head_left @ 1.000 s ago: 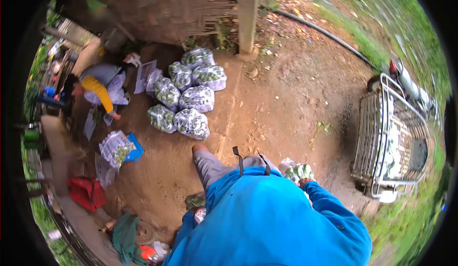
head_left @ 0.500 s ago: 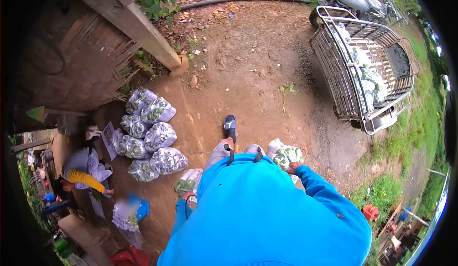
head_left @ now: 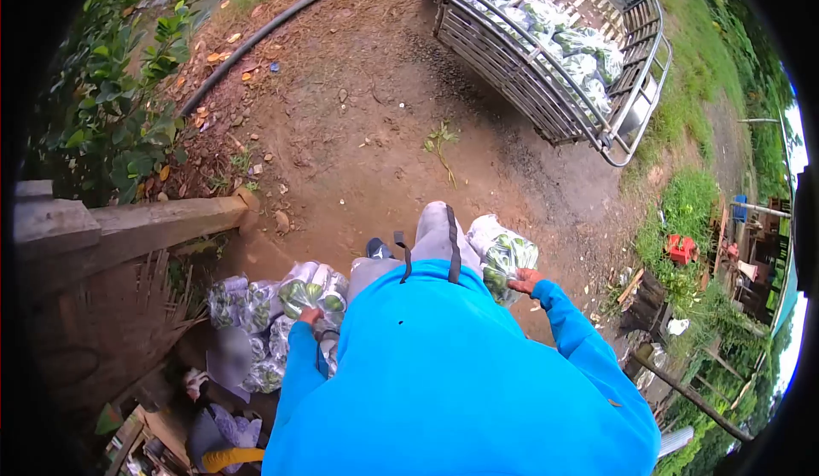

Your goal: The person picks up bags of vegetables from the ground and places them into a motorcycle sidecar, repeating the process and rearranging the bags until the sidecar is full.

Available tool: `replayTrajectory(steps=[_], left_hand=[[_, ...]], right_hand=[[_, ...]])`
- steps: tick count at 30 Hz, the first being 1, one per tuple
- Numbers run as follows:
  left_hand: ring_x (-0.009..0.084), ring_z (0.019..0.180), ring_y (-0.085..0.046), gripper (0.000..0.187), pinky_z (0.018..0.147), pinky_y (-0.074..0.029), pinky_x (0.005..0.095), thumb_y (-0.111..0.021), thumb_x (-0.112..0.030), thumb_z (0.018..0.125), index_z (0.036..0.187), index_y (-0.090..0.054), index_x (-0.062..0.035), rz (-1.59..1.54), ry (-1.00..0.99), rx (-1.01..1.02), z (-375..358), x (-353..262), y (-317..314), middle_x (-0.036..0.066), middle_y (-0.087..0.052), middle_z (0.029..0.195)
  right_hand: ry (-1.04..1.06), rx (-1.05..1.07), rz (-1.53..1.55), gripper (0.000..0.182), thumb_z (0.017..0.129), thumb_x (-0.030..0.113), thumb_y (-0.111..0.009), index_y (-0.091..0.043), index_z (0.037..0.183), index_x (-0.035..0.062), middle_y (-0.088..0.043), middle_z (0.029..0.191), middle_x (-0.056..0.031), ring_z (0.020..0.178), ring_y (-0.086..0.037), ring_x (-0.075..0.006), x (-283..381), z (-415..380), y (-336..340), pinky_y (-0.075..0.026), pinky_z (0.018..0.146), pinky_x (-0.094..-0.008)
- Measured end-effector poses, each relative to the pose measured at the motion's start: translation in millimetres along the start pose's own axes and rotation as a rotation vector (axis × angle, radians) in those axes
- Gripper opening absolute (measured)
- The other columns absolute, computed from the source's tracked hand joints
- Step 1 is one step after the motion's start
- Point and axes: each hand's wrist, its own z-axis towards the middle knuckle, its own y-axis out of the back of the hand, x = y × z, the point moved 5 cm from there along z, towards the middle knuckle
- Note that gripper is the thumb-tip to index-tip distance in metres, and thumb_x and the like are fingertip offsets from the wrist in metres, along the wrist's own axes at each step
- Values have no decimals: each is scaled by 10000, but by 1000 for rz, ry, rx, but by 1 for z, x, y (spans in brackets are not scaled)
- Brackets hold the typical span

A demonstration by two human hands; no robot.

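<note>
My right hand (head_left: 525,281) is closed on the top of a clear plastic bag of green vegetables (head_left: 502,252), which hangs beside my right leg. On the other side, my left hand (head_left: 311,316) grips another bag of green vegetables (head_left: 300,292), held low by my left leg. Several similar bags (head_left: 254,305) stand on the ground past my left hand and partly overlap with the held one in view. The exact kind of vegetable is too small to tell.
A slatted metal cart (head_left: 520,66) carrying more filled bags (head_left: 572,45) stands ahead to the right. A wooden post (head_left: 171,220) juts in at left, near a leafy bush (head_left: 111,101). A black hose (head_left: 281,20) crosses the dirt. Another person's yellow sleeve (head_left: 232,457) shows at lower left.
My body and view have turned to the right and moved forward, so the cart appears nearer and higher. Both bags have stayed in my hands. The ground bags now show closer to my left arm.
</note>
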Motion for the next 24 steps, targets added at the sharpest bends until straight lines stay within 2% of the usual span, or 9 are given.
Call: replayTrajectory(steps=[1,2,4,5,8,15,17,19,24], left_hand=[[358,852,-541,366,709,-423,405,-564,-373,650,840,-607,-64,-16,226,50,11,-10,14,198,-580,868],[371,936,-516,472,760,-410,404,-563,-390,603,880,-579,-9,122,239,12,18,-41,34,228,-557,990],[380,969,-504,502,797,-397,410,-546,-376,617,943,-555,6,256,285,-14,57,-79,66,238,-545,1032],[378,967,-503,500,805,-394,409,-539,-376,625,967,-549,-11,319,224,-6,80,-100,83,234,-550,1022],[373,957,-505,457,814,-390,401,-520,-364,639,963,-559,-44,277,42,12,123,-178,121,221,-563,989],[338,917,-525,433,795,-397,387,-525,-365,632,913,-580,-39,368,41,43,219,-350,165,204,-580,947],[339,904,-531,437,786,-401,389,-529,-368,632,913,-581,-37,405,-18,75,247,-394,163,205,-583,934],[349,890,-544,444,773,-412,389,-537,-378,637,907,-584,-29,394,-14,110,276,-426,162,209,-590,907],[353,927,-538,443,786,-410,394,-532,-386,651,894,-574,-18,496,-71,267,373,-475,157,220,-584,917]], right_hand=[[-221,77,90,476,717,401,-634,-569,1059,76,-621,890,-105,770,-581,-195,141,-43,26,-466,715,-331],[-225,70,104,476,717,401,-634,-569,1059,76,-621,890,-105,770,-581,-195,136,-33,28,-466,715,-331],[-401,-8,89,366,716,352,-641,-582,1021,158,-499,625,5,473,-428,-108,112,-21,40,-352,374,-261],[-275,-1,105,327,719,337,-628,-584,982,150,-464,593,12,436,-397,-111,114,-13,47,-334,363,-252],[-428,55,170,276,725,320,-613,-577,926,134,-421,559,20,419,-374,-111,133,-6,78,-312,350,-260],[-489,7,306,214,742,285,-584,-535,815,90,-418,573,2,447,-387,-118,198,-34,192,-302,360,-277],[-335,-69,217,231,763,276,-560,-543,854,65,-443,599,-8,467,-409,-124,254,-54,241,-329,397,-285],[-363,-14,202,284,782,276,-549,-556,944,43,-547,687,-89,637,-538,-178,307,-79,292,-423,592,-326],[-254,-116,37,252,835,240,-519,-509,772,-4,-456,598,-47,544,-447,-132,427,-124,446,-365,497,-318]])
